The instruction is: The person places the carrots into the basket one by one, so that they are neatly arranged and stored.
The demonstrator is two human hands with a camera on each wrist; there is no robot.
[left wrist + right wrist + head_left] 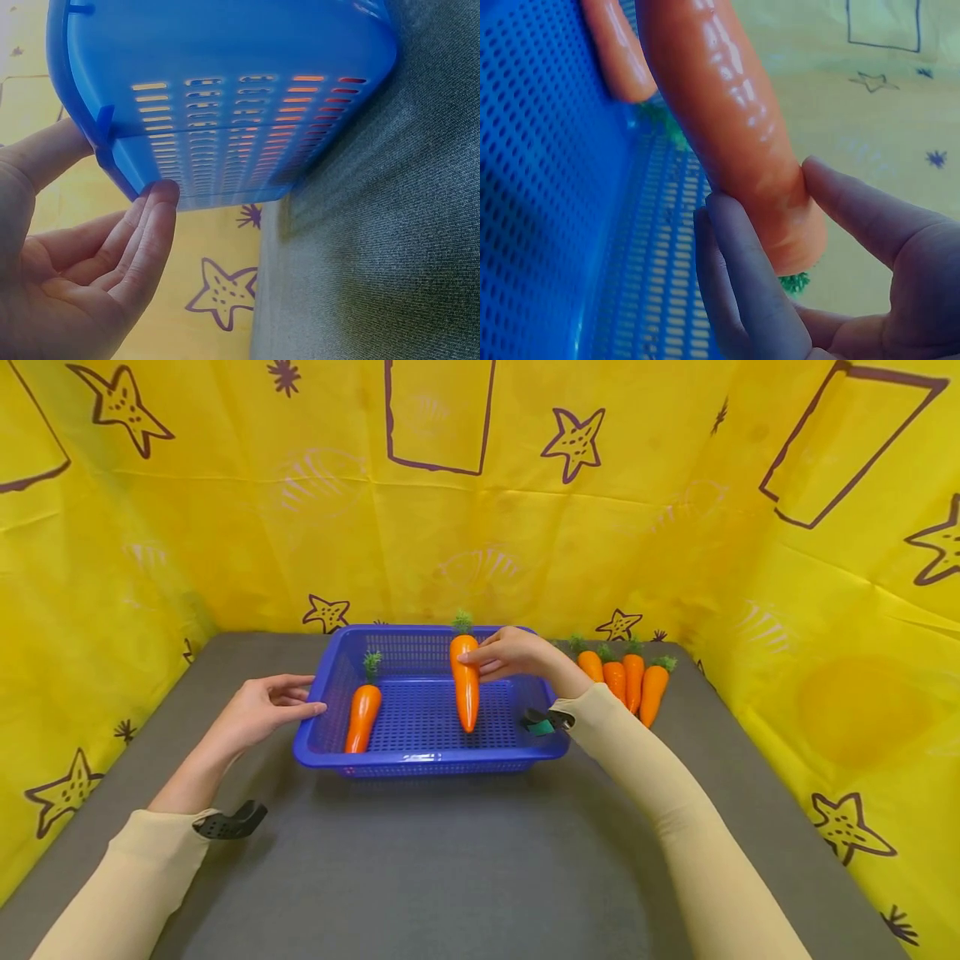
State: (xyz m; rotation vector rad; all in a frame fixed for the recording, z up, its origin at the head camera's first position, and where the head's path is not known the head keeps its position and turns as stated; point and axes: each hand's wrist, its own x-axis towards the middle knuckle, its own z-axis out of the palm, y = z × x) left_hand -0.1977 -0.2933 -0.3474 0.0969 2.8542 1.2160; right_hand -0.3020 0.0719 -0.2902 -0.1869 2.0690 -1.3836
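A blue plastic basket with slotted sides stands on the grey table. My left hand grips its left rim, thumb over the edge and fingers against the outer wall, as the left wrist view also shows. With thumb and fingertips my right hand pinches a carrot near its leafy end. That carrot hangs over the basket's inside, green top up and tip down. Another carrot lies at the left inside the basket. In the right wrist view the held carrot fills the middle.
Several more carrots lie side by side on the table, right of the basket and partly behind my right forearm. A yellow cloth with drawn starfish hangs behind the table and along both sides.
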